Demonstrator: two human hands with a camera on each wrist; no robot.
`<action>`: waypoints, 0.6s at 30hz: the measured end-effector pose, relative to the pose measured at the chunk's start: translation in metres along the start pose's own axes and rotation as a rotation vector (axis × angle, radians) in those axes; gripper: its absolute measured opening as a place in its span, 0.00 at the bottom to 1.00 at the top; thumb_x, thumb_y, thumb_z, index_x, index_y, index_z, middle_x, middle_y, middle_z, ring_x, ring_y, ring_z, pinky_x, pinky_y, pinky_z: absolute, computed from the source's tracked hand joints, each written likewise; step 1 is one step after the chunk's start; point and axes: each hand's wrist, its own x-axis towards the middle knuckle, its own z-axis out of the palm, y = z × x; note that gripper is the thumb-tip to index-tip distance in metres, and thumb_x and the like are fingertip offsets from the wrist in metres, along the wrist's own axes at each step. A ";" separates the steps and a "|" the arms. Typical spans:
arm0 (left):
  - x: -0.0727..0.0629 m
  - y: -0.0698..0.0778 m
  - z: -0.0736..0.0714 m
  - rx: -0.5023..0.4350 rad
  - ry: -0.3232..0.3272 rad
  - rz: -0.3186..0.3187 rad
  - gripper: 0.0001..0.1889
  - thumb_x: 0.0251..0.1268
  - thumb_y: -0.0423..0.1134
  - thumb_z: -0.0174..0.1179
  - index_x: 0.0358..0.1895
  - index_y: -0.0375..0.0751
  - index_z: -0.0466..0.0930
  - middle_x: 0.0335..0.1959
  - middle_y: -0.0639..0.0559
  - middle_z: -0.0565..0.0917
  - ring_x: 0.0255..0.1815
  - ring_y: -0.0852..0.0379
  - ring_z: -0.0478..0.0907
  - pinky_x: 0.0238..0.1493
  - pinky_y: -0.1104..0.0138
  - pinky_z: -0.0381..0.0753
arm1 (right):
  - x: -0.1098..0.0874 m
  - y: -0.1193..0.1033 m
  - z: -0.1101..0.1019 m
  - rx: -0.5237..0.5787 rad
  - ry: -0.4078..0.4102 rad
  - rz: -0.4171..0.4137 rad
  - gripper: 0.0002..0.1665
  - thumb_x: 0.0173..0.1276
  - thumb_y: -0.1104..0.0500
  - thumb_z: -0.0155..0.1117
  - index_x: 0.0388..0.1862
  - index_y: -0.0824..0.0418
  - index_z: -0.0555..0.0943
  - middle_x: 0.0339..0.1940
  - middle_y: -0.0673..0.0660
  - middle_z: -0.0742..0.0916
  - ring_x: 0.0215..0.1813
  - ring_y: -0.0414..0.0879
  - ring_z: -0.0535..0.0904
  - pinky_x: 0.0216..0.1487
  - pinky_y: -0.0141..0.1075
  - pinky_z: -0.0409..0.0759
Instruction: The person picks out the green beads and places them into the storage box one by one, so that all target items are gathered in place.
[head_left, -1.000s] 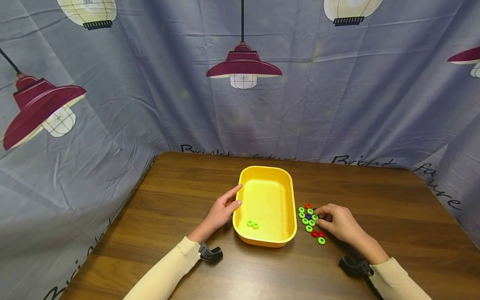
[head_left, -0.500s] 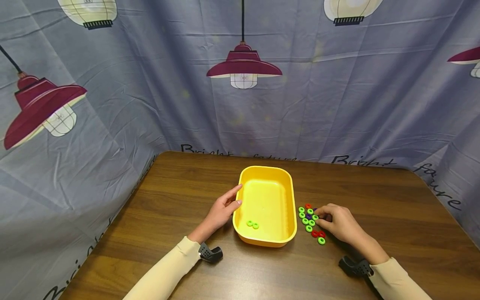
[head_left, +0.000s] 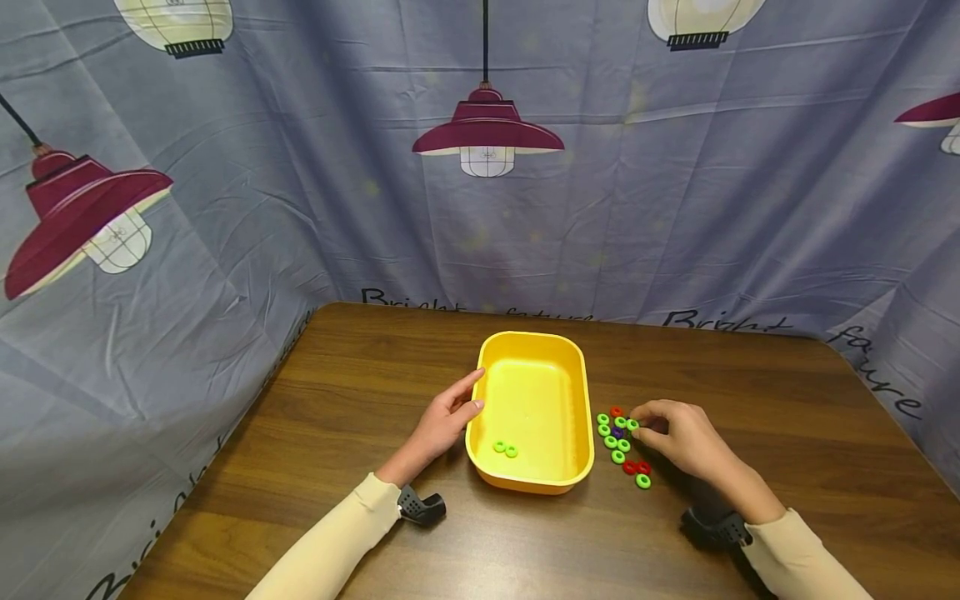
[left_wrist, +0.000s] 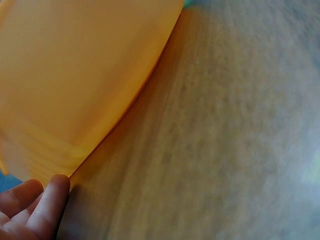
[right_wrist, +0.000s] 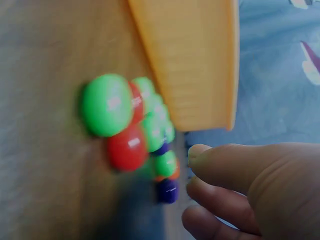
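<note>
My left hand [head_left: 441, 423] holds the left rim of a yellow plastic tub [head_left: 581, 400], thumb and index finger over the edge; in the left wrist view, other fingers [left_wrist: 52, 205] touch the tub's outer wall [left_wrist: 100, 75]. Two green rings [head_left: 512, 451] lie inside it. Right of the tub, my right hand [head_left: 686, 433] pinches a green ring [head_left: 633, 425] between thumb and index finger, just above a cluster of small rings. The right wrist view hides this ring behind the thumb [right_wrist: 225, 162]. Green rings [head_left: 617, 457], red rings [head_left: 630, 468] and a purple ring [head_left: 617, 433] lie close together.
Everything stands on a brown wooden table [head_left: 375, 358]. A grey-blue curtain [head_left: 337, 208] printed with lamps hangs behind it and along the left side. Black camera mounts [head_left: 422, 507] sit at both wrists, the right one low over the table.
My right hand has shifted slightly up and to the right, and the green ring at its fingertips has moved with it. The left hand and the tub have stayed in place.
</note>
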 end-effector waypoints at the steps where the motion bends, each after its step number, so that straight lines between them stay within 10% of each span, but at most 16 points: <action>1: 0.000 0.000 0.000 -0.002 -0.001 -0.001 0.30 0.77 0.33 0.51 0.79 0.37 0.59 0.75 0.30 0.68 0.71 0.34 0.73 0.66 0.52 0.80 | 0.002 -0.002 -0.001 0.003 0.003 -0.001 0.09 0.58 0.65 0.77 0.38 0.58 0.89 0.31 0.47 0.89 0.31 0.33 0.79 0.33 0.32 0.81; 18: 0.001 -0.002 0.000 0.000 0.015 0.001 0.30 0.77 0.32 0.52 0.79 0.36 0.60 0.75 0.30 0.68 0.71 0.35 0.73 0.65 0.54 0.81 | 0.034 -0.048 0.000 0.119 0.040 -0.108 0.09 0.59 0.66 0.76 0.39 0.60 0.89 0.28 0.47 0.89 0.29 0.30 0.77 0.29 0.28 0.80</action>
